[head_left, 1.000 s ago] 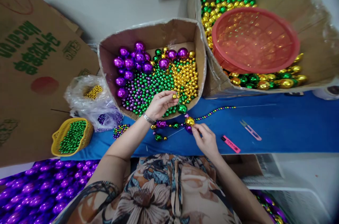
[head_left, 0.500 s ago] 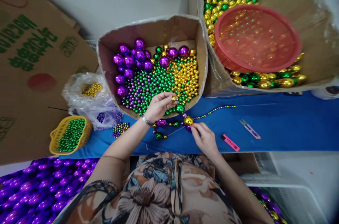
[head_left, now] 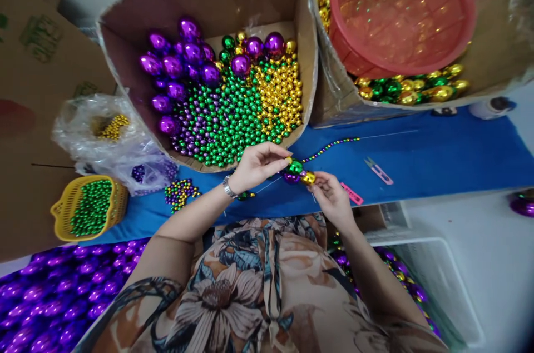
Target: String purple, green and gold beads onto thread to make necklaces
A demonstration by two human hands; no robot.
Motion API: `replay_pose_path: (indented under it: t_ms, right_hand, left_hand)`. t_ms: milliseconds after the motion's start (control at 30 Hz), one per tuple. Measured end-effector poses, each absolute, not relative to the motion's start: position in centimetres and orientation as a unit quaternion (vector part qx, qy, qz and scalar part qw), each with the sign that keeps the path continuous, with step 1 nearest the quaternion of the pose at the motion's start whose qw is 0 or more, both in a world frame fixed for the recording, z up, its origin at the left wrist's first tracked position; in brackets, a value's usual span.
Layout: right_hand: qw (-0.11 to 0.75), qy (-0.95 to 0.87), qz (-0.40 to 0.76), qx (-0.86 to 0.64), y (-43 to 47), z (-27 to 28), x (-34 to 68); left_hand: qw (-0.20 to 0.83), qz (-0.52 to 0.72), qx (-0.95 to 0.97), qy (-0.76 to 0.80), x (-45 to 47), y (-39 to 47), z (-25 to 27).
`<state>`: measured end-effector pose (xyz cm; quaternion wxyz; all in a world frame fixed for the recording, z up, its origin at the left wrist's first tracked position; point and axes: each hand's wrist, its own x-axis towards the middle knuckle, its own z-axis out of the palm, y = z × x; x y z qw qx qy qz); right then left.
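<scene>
My left hand (head_left: 262, 168), with a metal watch on its wrist, pinches a small gold bead (head_left: 288, 160) beside a larger green bead (head_left: 296, 167). The fingers of my right hand (head_left: 334, 197) are closed on a large gold bead (head_left: 307, 177). Between the hands a purple bead (head_left: 291, 177) touches the others, all bunched on a string. From this bunch a strand of small green, gold and purple beads (head_left: 329, 149) runs right, ending in bare thread (head_left: 387, 134). Part of the strand lies hidden behind my left hand.
A carton (head_left: 311, 92) of loose beads stands just beyond my hands. Behind right, a red basket (head_left: 403, 72) sits in another carton. Pink snips (head_left: 379, 171) and a pink cutter-like tool (head_left: 351, 193) lie on the blue cloth (head_left: 450, 161). A yellow basket (head_left: 119, 214) holds green beads.
My hands have come closer together, and the small gold bead now sits against the green bead. The view has tilted downward and shifted, so the cartons appear higher and farther left.
</scene>
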<state>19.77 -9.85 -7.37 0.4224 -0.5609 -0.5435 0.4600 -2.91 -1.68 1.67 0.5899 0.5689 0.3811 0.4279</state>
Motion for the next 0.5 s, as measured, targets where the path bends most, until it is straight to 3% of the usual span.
replay_pose_path:
  t_ms: [100,233,367,500]
  right_hand:
    - [0.428,-0.542,0.457,-0.561,-10.1,-8.6,20.5]
    - [0.352,-0.605,0.371,-0.611,-10.4,-9.2,21.4]
    - [0.346,-0.652,0.250,-0.627,-10.3,-6.3,21.7]
    - [0.373,-0.689,0.237,-0.575,-9.6,-2.6,20.6]
  left_hand:
    - [0.573,0.419,0.612,0.348,-1.5,-2.5,0.6]
    - [0.517,0.392,0.689,0.325,-0.6,-3.4,-0.4]
    - [0.500,0.396,0.701,0.320,-0.1,-3.1,1.5]
    - [0.513,0.413,0.690,0.301,0.8,-2.2,5.0]
